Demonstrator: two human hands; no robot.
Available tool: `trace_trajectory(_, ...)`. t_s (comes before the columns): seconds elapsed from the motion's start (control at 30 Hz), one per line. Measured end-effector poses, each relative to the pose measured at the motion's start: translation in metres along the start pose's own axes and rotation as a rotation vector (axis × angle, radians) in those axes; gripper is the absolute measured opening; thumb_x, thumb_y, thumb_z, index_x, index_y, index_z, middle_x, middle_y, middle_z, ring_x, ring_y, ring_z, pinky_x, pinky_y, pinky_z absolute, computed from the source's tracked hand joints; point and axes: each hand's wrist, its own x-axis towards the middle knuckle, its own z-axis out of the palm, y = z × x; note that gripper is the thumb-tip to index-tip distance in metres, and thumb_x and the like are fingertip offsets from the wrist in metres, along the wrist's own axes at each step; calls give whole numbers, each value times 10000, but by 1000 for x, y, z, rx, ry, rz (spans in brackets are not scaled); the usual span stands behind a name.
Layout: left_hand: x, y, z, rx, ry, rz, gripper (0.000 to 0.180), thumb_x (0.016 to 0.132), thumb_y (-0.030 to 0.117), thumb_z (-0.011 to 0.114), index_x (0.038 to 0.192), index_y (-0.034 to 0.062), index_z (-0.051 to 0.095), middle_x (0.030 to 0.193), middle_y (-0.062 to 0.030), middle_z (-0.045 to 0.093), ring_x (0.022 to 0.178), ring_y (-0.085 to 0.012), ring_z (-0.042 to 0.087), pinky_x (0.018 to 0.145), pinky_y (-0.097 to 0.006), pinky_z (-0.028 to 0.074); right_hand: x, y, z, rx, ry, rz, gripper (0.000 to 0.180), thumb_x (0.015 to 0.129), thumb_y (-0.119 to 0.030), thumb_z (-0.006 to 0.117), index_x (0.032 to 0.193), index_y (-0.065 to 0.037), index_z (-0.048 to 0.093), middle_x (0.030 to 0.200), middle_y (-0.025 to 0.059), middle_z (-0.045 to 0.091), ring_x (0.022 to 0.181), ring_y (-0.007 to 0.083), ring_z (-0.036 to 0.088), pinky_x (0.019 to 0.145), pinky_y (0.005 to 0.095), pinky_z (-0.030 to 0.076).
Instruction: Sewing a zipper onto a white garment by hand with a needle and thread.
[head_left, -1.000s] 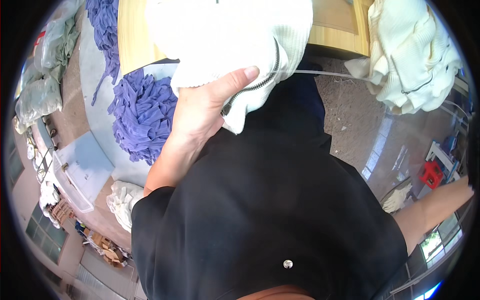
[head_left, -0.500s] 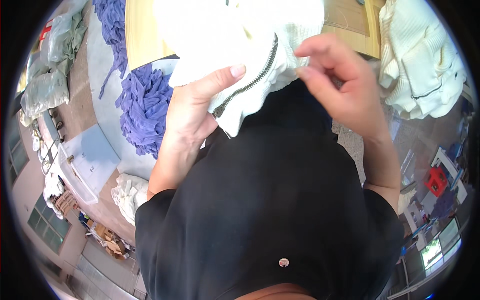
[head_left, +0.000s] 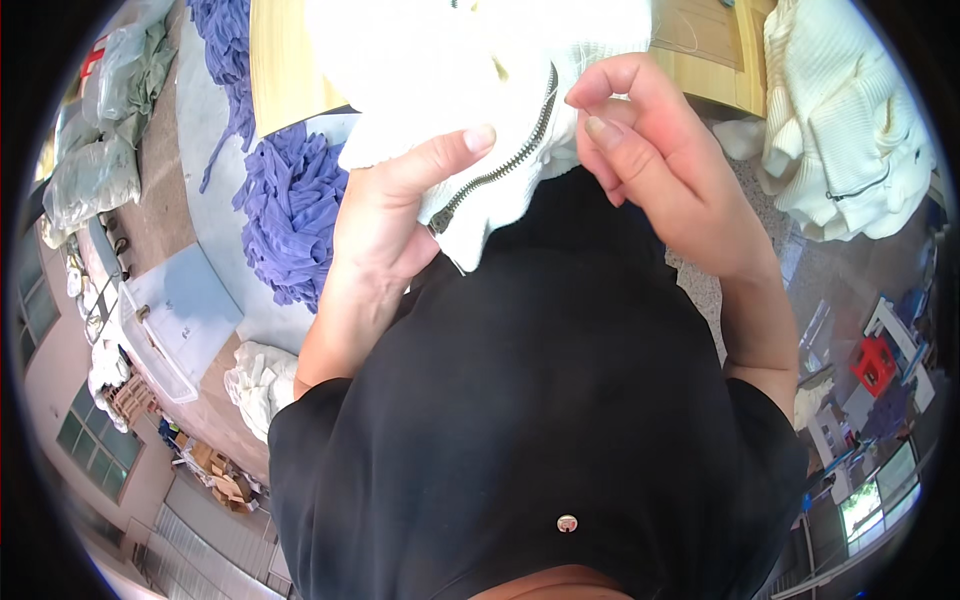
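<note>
A white knit garment (head_left: 420, 80) hangs over the near edge of a wooden table, its upper part washed out by bright light. My left hand (head_left: 385, 215) is closed on its lower left part, thumb on top and the fingers hidden under the cloth. Between my hands a dark metal zipper (head_left: 508, 168) curves through the fabric. At the garment's right edge, my right hand (head_left: 670, 170) has its thumb and forefinger close together in a pinch. Whatever sits between those fingertips is too small to make out.
Purple fabric strips (head_left: 288, 215) lie heaped left of the wooden tabletop (head_left: 290, 70). More white knit garments (head_left: 850, 140), one with a zipper, are piled at the right. A pale lidded box (head_left: 185, 315) stands at the left, and a red crate (head_left: 873, 365) at the far right.
My right hand has moved slightly left and closed its thumb and forefinger toward each other. My left hand and the garment have barely moved.
</note>
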Motion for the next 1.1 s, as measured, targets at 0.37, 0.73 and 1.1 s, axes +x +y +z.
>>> trace_trajectory(0.37,-4,-1,2,49,5,65,427,763,-40,666,1165,-49,521,1063,-145,621,957,-225,630,827,-317,528,7,2,4,-692,172,-526,126,791,80,616,885,-2,613,802,77,495,676,190,511,588,267,412)
trace_trajectory(0.73,-5,0,3,95,6,71,445,751,-34,680,1167,-51,522,1060,-145,623,948,-226,631,826,-319,525,6,-1,-1,-787,100,-577,212,716,134,600,891,16,619,785,80,487,674,210,520,573,273,416)
trace_trajectory(1.1,1,9,2,182,-30,24,443,739,-30,683,1156,-52,533,1043,-139,626,937,-217,627,811,-313,513,23,6,-12,-663,20,-659,164,751,112,604,881,13,624,780,77,497,667,199,519,572,266,408)
